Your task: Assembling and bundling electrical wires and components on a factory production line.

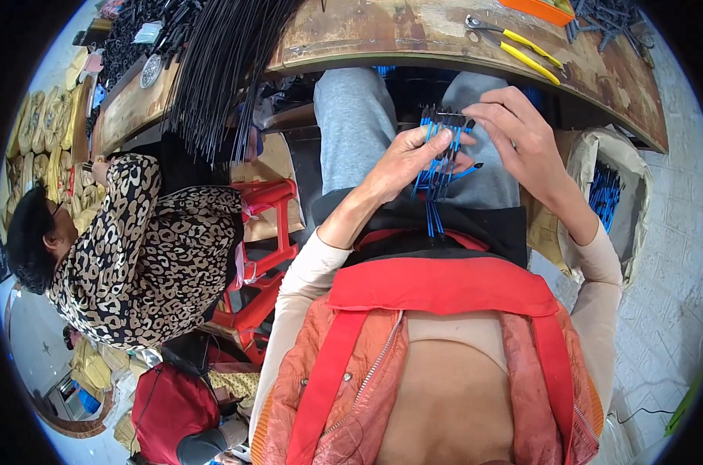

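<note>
Over my lap, my left hand (pixel 416 159) is closed around a bundle of thin blue rods with black ends (pixel 443 167). Its thumb presses across their front. Most of the rods point down toward my waist, and one sticks out to the right. A row of black end pieces (pixel 447 118) tops the bundle, with what looks like a thin, shiny pin across it. My right hand (pixel 518 139) is at the right end of this row, thumb and forefinger pinched together. What sits between those fingertips is too small to make out.
Pliers with yellow handles (pixel 522 53) lie on the worn wooden table (pixel 367 35), near an orange tray (pixel 539 9). Long black rods (pixel 227 70) hang over its edge. A lined container (pixel 634 209) at right holds more blue rods. Another person (pixel 150 248) sits at left by a red stool (pixel 262 209).
</note>
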`<state>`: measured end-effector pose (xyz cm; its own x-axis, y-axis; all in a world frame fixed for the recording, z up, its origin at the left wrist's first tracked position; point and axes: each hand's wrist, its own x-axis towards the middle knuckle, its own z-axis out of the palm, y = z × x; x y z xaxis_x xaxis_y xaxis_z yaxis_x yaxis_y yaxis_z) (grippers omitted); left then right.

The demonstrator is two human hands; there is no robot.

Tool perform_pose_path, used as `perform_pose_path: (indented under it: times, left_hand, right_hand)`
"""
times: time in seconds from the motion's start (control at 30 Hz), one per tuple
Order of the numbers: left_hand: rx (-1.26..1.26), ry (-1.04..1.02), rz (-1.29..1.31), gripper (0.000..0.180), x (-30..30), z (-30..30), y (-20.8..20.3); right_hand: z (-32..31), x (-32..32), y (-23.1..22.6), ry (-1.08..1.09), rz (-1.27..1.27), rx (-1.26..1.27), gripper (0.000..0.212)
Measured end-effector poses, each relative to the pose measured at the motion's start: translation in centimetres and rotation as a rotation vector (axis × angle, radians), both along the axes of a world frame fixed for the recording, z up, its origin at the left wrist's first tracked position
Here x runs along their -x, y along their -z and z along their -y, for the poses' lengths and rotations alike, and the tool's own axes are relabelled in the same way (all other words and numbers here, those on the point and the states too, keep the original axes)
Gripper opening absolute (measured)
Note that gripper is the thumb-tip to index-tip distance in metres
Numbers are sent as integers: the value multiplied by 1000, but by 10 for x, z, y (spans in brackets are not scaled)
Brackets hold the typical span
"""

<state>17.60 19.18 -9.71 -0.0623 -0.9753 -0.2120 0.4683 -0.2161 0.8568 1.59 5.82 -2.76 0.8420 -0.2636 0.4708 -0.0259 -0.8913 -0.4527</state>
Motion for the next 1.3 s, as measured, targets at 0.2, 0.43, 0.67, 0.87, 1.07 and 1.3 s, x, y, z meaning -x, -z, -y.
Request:
perform_pose_path:
  times: [0.2, 0.43, 0.67, 0.87, 1.07, 1.3]
  left_hand:
    - [-13, 9, -21, 44, -5, -2, -1]
    - [-10, 0, -60, 42, -2, -2, -2]
    - [-42, 6, -110, 41, -2, -1, 5]
    - [36, -17, -160, 42, 5, -4, 5]
    - [63, -37, -95, 43, 7, -5, 7]
    - [57, -37, -126, 45, -2, 0, -2]
  right_hand:
    - [1, -9, 3, -61, -3, 76, 36]
    - [-10, -7, -4, -80, 41, 170, 51]
    - [-14, -10, 3, -69, -33, 62, 64]
    - [-14, 0, 13, -37, 37, 104, 67]
    - [-22, 2, 1, 52, 4, 6, 66]
    - [-20, -5, -16, 73, -100, -108, 66]
